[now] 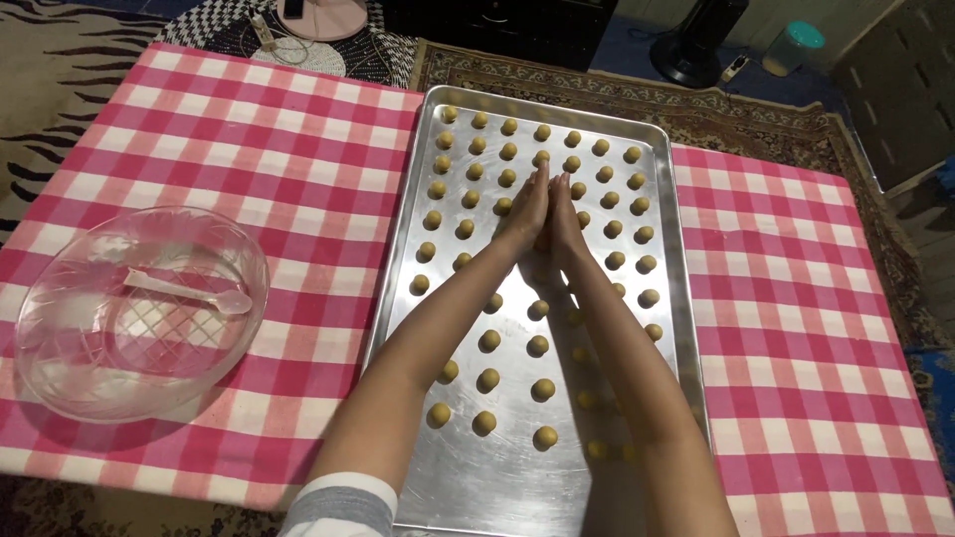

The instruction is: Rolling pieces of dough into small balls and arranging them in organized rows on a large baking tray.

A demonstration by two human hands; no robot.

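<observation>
Both hands are pressed flat together, palm to palm, fingers stretched straight and pointing away from the person; the left hand (524,214) and the right hand (563,221) meet above the middle of a long metal baking tray (453,487). Whether anything sits between the palms cannot be told, since they close off the view.

Small golden dough balls (542,390) lie in rows all over the tray, under and around the joined hands, with the fingertips reaching over the far rows. The nearest rows lie beneath the forearms, and some balls on the right are half hidden in the arm's shadow.

Along its long axis the tray runs away from the person, its short edges near and far, its raised rim lying on a pink and white checked cloth (249,159). Bare metal shows at the tray's near end, below the last row of balls. Wide stretches of cloth lie open on either side. Well to the left stands a clear glass bowl (60,298) with a pale plastic spoon (189,292) lying inside it.
</observation>
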